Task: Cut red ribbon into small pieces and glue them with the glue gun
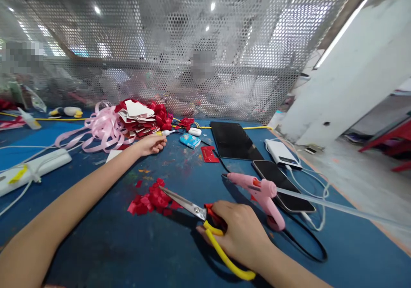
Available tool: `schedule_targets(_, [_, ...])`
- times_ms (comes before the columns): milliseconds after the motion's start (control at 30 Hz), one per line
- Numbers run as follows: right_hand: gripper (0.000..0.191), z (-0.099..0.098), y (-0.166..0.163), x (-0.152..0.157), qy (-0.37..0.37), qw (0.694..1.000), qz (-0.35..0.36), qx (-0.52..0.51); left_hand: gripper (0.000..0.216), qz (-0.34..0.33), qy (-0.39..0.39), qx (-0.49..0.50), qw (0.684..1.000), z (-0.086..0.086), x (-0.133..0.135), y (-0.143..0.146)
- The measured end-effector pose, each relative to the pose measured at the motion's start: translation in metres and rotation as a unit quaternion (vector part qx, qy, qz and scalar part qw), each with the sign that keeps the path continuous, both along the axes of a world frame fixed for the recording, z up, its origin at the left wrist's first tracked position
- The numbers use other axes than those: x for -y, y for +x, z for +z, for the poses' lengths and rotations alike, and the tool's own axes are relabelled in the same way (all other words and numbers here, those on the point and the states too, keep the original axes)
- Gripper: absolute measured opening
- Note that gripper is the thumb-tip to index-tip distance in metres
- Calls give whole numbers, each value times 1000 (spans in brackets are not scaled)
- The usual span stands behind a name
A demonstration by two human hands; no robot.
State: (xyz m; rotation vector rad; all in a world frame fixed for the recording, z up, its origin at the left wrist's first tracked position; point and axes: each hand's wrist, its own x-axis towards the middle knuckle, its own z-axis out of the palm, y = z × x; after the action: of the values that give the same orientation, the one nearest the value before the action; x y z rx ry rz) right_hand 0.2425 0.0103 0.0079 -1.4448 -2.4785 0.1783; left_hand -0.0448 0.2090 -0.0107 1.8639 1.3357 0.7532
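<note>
My right hand (239, 230) lies low on the blue table (135, 245) with its fingers closed on the yellow and red handles of a pair of scissors (205, 223). The blades point left toward a small heap of red ribbon scraps (150, 200). My left hand (150, 144) reaches far forward to a pile of red and white paper pieces (141, 114), its fingers curled at the pile's edge next to a small white and yellow tube (167, 132). What those fingers hold is hidden. Pink ribbon (102, 129) lies coiled left of the pile.
A pink glue gun (260, 191) with a clear glue stick stands right of the scissors, its black cord looping behind. A phone (282, 185), a power bank (282, 153) and a dark tablet (234, 140) lie beyond. A white power strip (32, 168) sits left. Perforated metal screen (205, 56) backs the table.
</note>
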Motion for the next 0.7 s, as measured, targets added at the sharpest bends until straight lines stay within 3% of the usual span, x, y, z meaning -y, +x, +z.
schedule_targets(100, [36, 0, 0, -1, 3, 1000, 3, -1, 28, -51, 52, -81, 994, 2, 7, 2])
schedule_targets(200, [36, 0, 0, -1, 2, 1000, 10, -4, 16, -108, 132, -179, 969, 8, 12, 4])
schedule_targets(400, [37, -3, 0, -4, 7, 1000, 21, -8, 12, -199, 258, -335, 884, 13, 17, 1])
schedule_targets(700, [37, -4, -1, -2, 36, 999, 38, -8, 18, -233, 368, -462, 772, 15, 22, 8])
